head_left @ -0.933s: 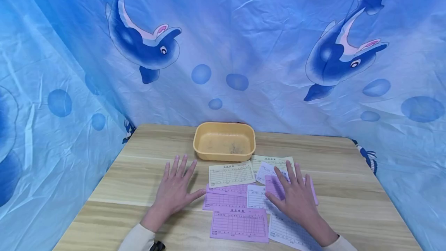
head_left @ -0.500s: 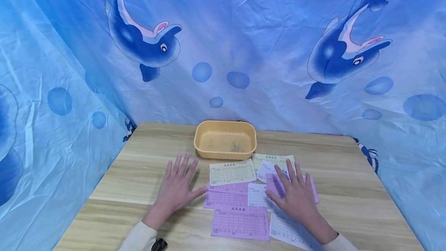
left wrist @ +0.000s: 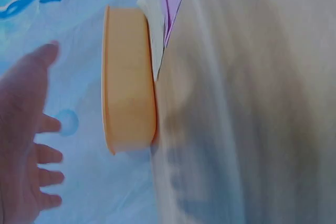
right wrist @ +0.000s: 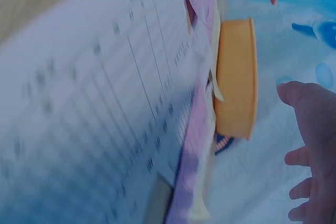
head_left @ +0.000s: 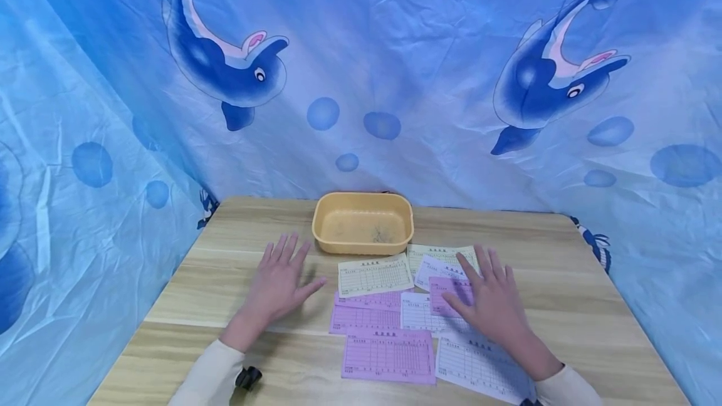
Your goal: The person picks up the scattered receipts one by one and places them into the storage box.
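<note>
Several printed paper forms lie loosely overlapped in the middle of the table. A pink form [head_left: 389, 357] is nearest, with a white form [head_left: 476, 365] to its right and a pale yellow form [head_left: 375, 275] farther back. My left hand [head_left: 277, 284] hovers left of them, fingers spread and holding nothing; its shadow falls on the wood in the left wrist view. Above the right-hand forms is my right hand [head_left: 497, 302], also spread and holding nothing. It partly hides another pink form [head_left: 445, 298]. The right wrist view shows that hand [right wrist: 317, 140] raised clear of the paper.
A yellow-orange plastic basin [head_left: 363, 248] stands behind the forms, near the back edge of the wooden table [head_left: 225, 249]. Blue curtains [head_left: 361, 67] printed with dolphins hang behind the table and along both sides.
Both hands have drifted apart and slightly away from me, the left one leftward and the right one rightward. More of the white form near the right hand shows. The forms and basin stay put.
</note>
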A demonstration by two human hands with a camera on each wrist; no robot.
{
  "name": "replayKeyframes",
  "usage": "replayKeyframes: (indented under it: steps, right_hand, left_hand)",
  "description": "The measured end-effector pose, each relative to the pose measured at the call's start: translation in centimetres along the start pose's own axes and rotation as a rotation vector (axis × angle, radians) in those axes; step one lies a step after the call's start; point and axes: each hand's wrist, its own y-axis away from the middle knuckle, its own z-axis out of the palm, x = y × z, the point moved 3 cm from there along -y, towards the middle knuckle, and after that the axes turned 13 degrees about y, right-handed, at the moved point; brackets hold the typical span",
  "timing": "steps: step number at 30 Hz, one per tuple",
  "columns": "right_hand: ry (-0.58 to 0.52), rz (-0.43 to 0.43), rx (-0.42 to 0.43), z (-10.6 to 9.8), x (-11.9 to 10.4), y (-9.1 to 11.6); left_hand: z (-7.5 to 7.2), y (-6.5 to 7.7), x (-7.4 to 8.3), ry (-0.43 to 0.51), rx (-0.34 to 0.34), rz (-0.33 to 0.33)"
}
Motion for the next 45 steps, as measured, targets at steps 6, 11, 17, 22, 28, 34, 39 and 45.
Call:
replayKeyframes:
  steps: [6, 11, 17, 22, 28, 34, 39, 45]
  right_hand:
    - [-0.042, 0.044, -0.023, -1.0, 2.1, -0.4]
    - [-0.090, 0.067, -0.017, -1.1, 3.9, -0.2]
    - [-0.151, 0.088, 0.003, -0.3, 5.9, 0.5]
    - [-0.192, 0.115, 0.017, 0.7, 7.1, 1.0]
    - [-0.265, 0.201, -0.026, 2.0, 8.3, 1.7]
    - [-0.369, 0.311, -0.127, 3.3, 9.2, 2.3]
    - [-0.404, 0.351, -0.167, 3.9, 9.7, 2.4]
    - [-0.451, 0.382, -0.228, 4.3, 9.9, 2.7]
  left_hand:
    - [-1.1, -2.0, -1.7, 0.139, 0.061, -0.016]
    - [-0.7, -3.6, -3.0, 0.280, 0.091, -0.060]
    - [0.9, -5.2, -4.0, 0.517, 0.111, -0.136]
    - [2.2, -6.1, -4.8, 0.665, 0.166, -0.158]
    - [3.6, -6.7, -5.7, 0.761, 0.181, -0.188]
    - [4.4, -7.1, -6.2, 0.815, 0.166, -0.206]
    - [5.0, -7.5, -6.4, 0.844, 0.154, -0.223]
    - [5.4, -7.8, -6.5, 0.865, 0.143, -0.232]
